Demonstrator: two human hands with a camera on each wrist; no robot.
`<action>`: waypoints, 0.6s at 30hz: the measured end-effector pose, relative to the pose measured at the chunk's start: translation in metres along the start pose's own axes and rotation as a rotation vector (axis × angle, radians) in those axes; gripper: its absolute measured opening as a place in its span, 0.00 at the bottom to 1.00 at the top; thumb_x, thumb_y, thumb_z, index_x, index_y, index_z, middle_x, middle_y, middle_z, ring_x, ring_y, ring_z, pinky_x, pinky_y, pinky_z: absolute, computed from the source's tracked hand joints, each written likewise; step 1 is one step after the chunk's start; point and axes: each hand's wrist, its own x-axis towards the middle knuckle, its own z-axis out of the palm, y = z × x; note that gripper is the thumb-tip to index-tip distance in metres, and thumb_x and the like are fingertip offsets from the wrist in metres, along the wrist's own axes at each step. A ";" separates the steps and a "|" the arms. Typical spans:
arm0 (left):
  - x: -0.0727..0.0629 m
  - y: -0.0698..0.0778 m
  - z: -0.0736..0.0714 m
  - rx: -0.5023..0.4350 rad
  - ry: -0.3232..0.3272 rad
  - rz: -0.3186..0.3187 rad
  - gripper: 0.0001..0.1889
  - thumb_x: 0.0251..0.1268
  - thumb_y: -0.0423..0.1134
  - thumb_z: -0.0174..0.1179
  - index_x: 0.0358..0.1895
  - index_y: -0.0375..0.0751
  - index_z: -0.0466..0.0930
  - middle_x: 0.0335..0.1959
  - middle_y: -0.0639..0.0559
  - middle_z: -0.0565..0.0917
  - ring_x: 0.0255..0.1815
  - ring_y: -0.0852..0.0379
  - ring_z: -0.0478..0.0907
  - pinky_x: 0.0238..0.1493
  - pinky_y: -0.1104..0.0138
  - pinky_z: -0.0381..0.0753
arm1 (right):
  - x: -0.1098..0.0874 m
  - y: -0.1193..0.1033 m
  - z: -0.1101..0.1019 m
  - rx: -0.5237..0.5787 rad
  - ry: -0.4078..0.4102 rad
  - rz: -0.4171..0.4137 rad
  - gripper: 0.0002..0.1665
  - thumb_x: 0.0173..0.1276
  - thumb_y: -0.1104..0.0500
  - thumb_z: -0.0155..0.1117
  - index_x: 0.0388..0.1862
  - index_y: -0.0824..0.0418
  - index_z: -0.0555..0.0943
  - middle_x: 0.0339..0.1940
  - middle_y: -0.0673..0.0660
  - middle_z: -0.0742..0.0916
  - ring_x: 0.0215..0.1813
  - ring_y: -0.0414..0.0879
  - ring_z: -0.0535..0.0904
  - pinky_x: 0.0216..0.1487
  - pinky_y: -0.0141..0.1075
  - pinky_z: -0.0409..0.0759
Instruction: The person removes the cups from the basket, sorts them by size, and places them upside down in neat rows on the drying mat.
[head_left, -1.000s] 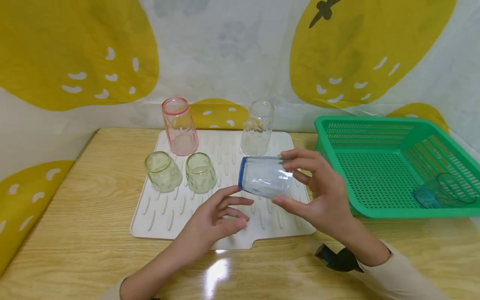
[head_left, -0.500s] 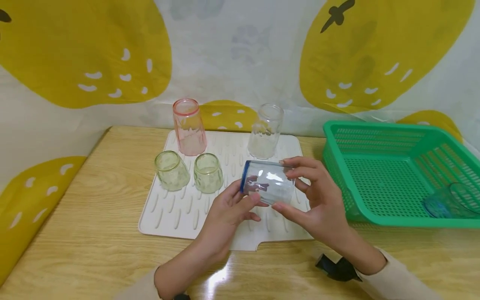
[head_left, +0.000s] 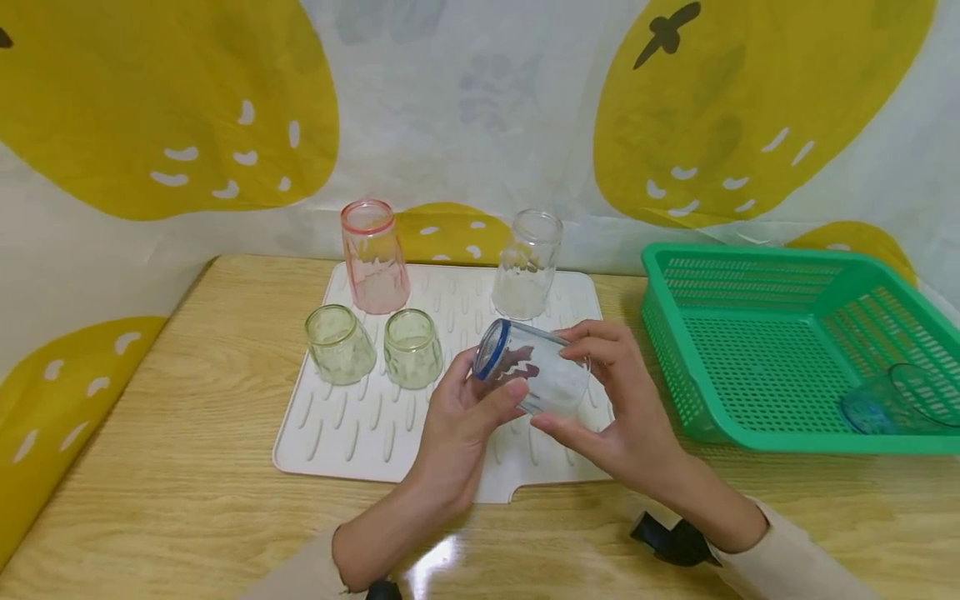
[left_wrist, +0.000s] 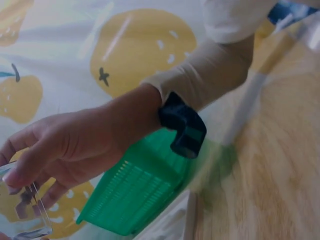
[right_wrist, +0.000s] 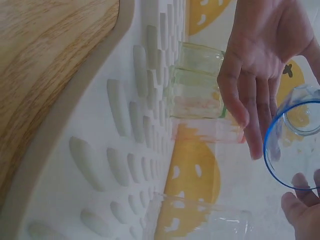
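Note:
Both hands hold a clear drinking glass with a blue rim (head_left: 551,375), tilted on its side above the mat. My left hand (head_left: 453,433) grips the blue-rimmed end, thumb on the near side and fingers behind. At the other end, my right hand (head_left: 630,408) holds the glass between thumb below and fingertips above. The left wrist view shows the right hand (left_wrist: 80,145) over part of the glass (left_wrist: 25,210). In the right wrist view the blue-rimmed opening of the glass (right_wrist: 295,145) faces the camera, beside the left hand (right_wrist: 255,75).
On a white ribbed drying mat (head_left: 345,454) stand a pink tumbler (head_left: 378,275), a clear tumbler (head_left: 527,275) and two short green glasses (head_left: 341,346). A green basket (head_left: 750,437) at the right holds a blue-tinted glass (head_left: 892,404). Patterned cloth (head_left: 465,108) hangs behind the table.
My left hand has come up from below the glass and taken hold of its blue-rimmed end. The blue-rimmed opening has turned more toward the head camera.

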 end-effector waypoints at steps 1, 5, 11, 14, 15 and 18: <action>0.000 0.000 0.000 0.010 0.001 0.012 0.29 0.58 0.34 0.67 0.61 0.35 0.66 0.56 0.40 0.78 0.56 0.49 0.75 0.52 0.61 0.76 | 0.000 0.000 0.000 -0.024 -0.011 -0.008 0.36 0.58 0.52 0.72 0.48 0.79 0.67 0.52 0.74 0.69 0.58 0.57 0.66 0.58 0.34 0.73; 0.002 0.001 -0.002 0.094 -0.024 0.080 0.29 0.56 0.32 0.68 0.60 0.37 0.67 0.57 0.41 0.78 0.57 0.47 0.75 0.55 0.62 0.74 | 0.000 0.000 -0.006 -0.143 -0.078 -0.030 0.38 0.62 0.47 0.69 0.53 0.76 0.68 0.54 0.73 0.71 0.60 0.57 0.66 0.61 0.35 0.68; 0.006 0.004 -0.005 0.291 -0.081 0.144 0.29 0.54 0.33 0.70 0.60 0.41 0.70 0.55 0.44 0.79 0.55 0.48 0.77 0.51 0.55 0.77 | -0.001 -0.002 -0.017 -0.231 -0.199 -0.030 0.41 0.65 0.44 0.64 0.61 0.75 0.65 0.60 0.67 0.73 0.64 0.56 0.66 0.66 0.37 0.61; 0.006 0.004 -0.006 0.354 -0.091 0.142 0.31 0.52 0.32 0.71 0.61 0.44 0.70 0.54 0.47 0.79 0.54 0.50 0.77 0.50 0.52 0.77 | -0.001 -0.002 -0.020 -0.219 -0.236 -0.021 0.41 0.66 0.45 0.63 0.63 0.74 0.63 0.61 0.65 0.72 0.64 0.55 0.66 0.66 0.38 0.62; 0.006 0.004 -0.006 0.372 -0.094 0.141 0.31 0.52 0.32 0.71 0.61 0.44 0.70 0.55 0.47 0.79 0.54 0.51 0.77 0.50 0.51 0.76 | -0.001 -0.002 -0.020 -0.211 -0.246 -0.014 0.41 0.66 0.45 0.63 0.64 0.74 0.63 0.62 0.65 0.72 0.64 0.55 0.66 0.66 0.38 0.63; 0.005 0.004 -0.006 0.434 -0.103 0.138 0.31 0.51 0.34 0.72 0.61 0.48 0.71 0.54 0.51 0.80 0.55 0.55 0.76 0.53 0.53 0.75 | -0.001 -0.003 -0.021 -0.195 -0.271 0.027 0.41 0.67 0.46 0.63 0.67 0.72 0.61 0.63 0.64 0.71 0.64 0.54 0.67 0.64 0.38 0.67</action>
